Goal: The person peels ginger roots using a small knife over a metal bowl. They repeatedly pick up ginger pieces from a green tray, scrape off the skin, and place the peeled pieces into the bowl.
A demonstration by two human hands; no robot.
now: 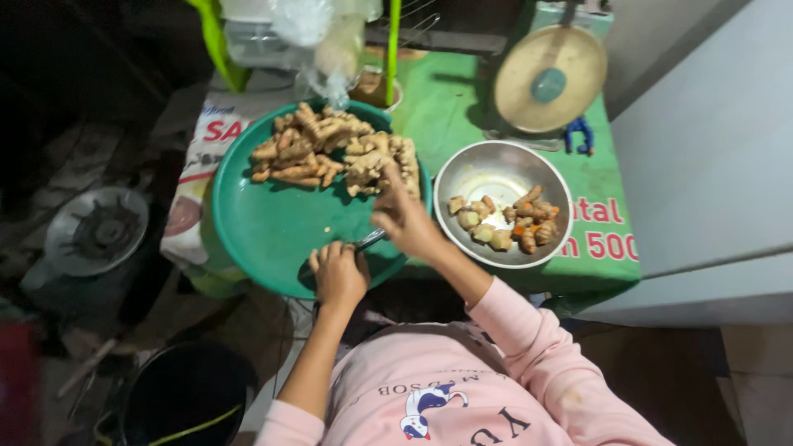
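While dim, green-clothed table (462, 107) (cluttered floor (74, 165))

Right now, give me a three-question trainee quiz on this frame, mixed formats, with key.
1. True or false: the steel bowl is empty.
2. Which hand holds the knife? A) left hand B) right hand
3. Fill in: the pile of ginger roots lies on the green ___.

Key: 1 false, it holds root pieces. 2 A. 3 tray.
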